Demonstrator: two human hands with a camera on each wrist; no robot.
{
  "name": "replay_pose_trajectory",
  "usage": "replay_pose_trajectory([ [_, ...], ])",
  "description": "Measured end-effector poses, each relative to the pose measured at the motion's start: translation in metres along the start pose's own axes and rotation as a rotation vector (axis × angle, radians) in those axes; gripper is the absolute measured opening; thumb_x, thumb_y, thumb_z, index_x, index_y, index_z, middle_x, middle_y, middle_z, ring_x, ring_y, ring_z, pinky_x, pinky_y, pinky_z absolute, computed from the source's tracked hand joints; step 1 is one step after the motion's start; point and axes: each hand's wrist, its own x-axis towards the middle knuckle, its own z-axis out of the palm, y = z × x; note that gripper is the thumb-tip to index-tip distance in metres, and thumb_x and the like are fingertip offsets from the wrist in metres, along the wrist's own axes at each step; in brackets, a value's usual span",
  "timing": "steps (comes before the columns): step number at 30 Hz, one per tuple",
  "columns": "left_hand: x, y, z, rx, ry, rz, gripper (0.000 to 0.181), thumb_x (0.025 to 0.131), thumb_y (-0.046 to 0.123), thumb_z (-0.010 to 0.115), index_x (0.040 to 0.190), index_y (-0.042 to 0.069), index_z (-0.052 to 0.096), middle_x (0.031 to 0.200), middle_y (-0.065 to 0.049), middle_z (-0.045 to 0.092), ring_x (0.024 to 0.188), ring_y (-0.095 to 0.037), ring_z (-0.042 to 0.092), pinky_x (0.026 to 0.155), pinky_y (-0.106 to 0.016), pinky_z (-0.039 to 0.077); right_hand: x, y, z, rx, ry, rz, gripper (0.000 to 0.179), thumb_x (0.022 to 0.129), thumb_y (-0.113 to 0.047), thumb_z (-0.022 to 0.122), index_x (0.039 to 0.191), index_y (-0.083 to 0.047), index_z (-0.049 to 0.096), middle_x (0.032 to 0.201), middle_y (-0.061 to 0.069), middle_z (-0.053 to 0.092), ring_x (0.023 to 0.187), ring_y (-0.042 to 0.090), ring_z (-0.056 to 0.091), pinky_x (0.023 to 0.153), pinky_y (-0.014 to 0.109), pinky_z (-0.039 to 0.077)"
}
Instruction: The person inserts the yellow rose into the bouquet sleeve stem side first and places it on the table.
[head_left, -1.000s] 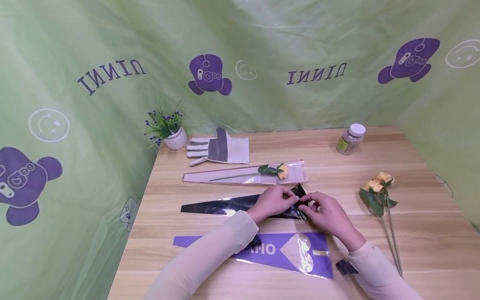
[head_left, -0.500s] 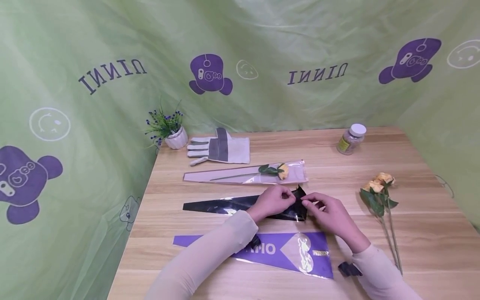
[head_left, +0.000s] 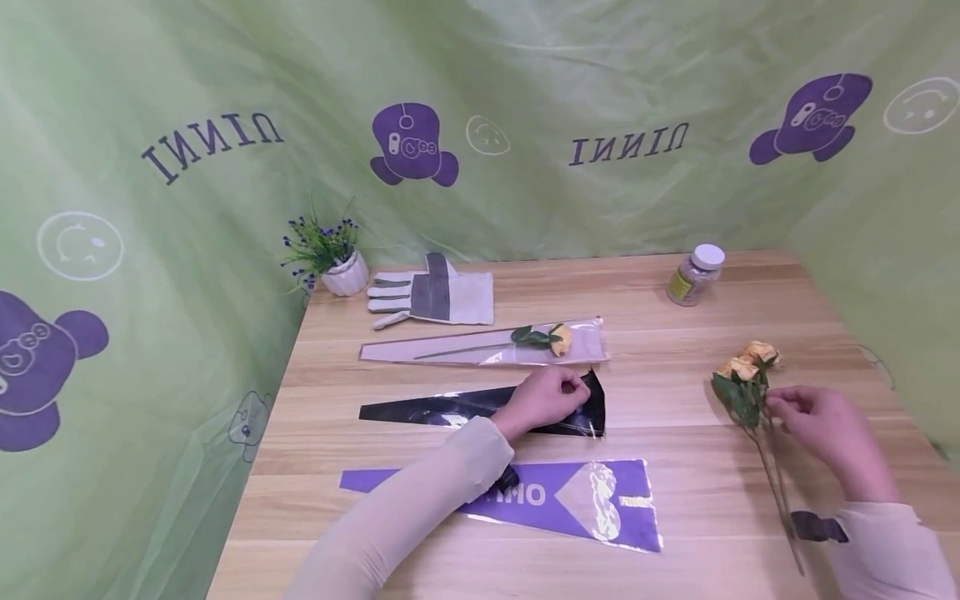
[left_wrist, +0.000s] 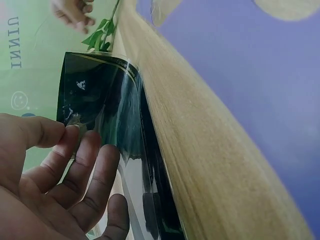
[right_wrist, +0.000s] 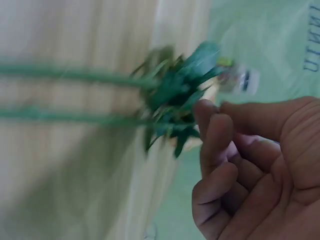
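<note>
My left hand [head_left: 543,400] pinches the open wide end of a glossy black flower sleeve [head_left: 427,410] between thumb and index finger. In the left wrist view the sleeve's mouth [left_wrist: 95,85] bulges apart, with the other fingers loosely bent beside it. At the right, my right hand [head_left: 828,429] has its thumb and index finger closed at the upper stem of one of two peach artificial roses [head_left: 741,369]. Blurred green leaves [right_wrist: 185,75] and both stems show in the right wrist view; the fingertips partly hide the grip.
A pink sleeve [head_left: 465,346] with a single rose [head_left: 560,340] on it lies behind the black one. Nearer is a purple sleeve [head_left: 633,525]. Along the back stand a potted plant [head_left: 345,275], a work glove [head_left: 468,298] and a white-capped jar [head_left: 693,279].
My right hand has left the black sleeve and moved right to the two roses, where it now pinches at a stem. The left hand keeps its hold on the sleeve.
</note>
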Motion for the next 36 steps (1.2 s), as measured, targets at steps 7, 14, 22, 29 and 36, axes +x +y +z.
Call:
replay_pose_trajectory([
  [7, 0.0, -0.001, -0.002, -0.005, -0.003, -0.004, 0.013, 0.095, 0.029, 0.067, 0.089, 0.023, 0.077, 0.079, 0.017, 0.065, 0.074, -0.004, 0.058, 0.07, -0.022, 0.046, 0.003, 0.013, 0.005, -0.094, -0.074, -0.026, 0.041, 0.102, -0.025, 0.062, 0.111, 0.014, 0.066, 0.103, 0.034, 0.067, 0.089, 0.049, 0.064, 0.074, 0.062, 0.05],
  [14, -0.001, -0.002, -0.001, -0.001, 0.003, -0.003, 0.012, 0.095, 0.028, 0.067, 0.09, 0.023, 0.077, 0.079, 0.018, 0.064, 0.076, -0.004, 0.058, 0.071, -0.021, 0.046, 0.012, 0.008, 0.012, -0.11, -0.05, -0.037, 0.048, 0.103, -0.033, 0.059, 0.112, 0.014, 0.065, 0.094, 0.027, 0.069, 0.081, 0.04, 0.065, 0.07, 0.058, 0.05],
  [22, 0.0, -0.001, 0.002, 0.0, -0.011, 0.007, 0.014, 0.095, 0.027, 0.067, 0.086, 0.021, 0.076, 0.075, 0.016, 0.063, 0.072, -0.004, 0.057, 0.068, -0.02, 0.045, 0.024, 0.002, 0.022, -0.123, -0.019, -0.07, 0.053, 0.104, -0.039, 0.056, 0.116, 0.011, 0.066, 0.101, 0.032, 0.068, 0.088, 0.051, 0.063, 0.074, 0.064, 0.047],
  [29, -0.001, -0.001, 0.0, 0.0, -0.004, 0.003, 0.014, 0.095, 0.027, 0.066, 0.085, 0.022, 0.075, 0.075, 0.016, 0.063, 0.073, -0.004, 0.057, 0.069, -0.021, 0.045, 0.038, -0.008, 0.031, -0.165, -0.021, -0.107, 0.041, 0.099, -0.03, 0.065, 0.116, 0.007, 0.069, 0.08, 0.014, 0.07, 0.069, 0.027, 0.061, 0.067, 0.054, 0.048],
  [36, -0.002, -0.001, 0.0, -0.002, 0.005, 0.012, 0.014, 0.095, 0.026, 0.067, 0.084, 0.021, 0.075, 0.075, 0.015, 0.063, 0.072, -0.005, 0.056, 0.069, -0.021, 0.045, 0.043, -0.018, 0.033, -0.121, -0.06, -0.085, 0.037, 0.097, -0.03, 0.068, 0.102, 0.007, 0.071, 0.09, 0.02, 0.071, 0.077, 0.033, 0.064, 0.07, 0.053, 0.049],
])
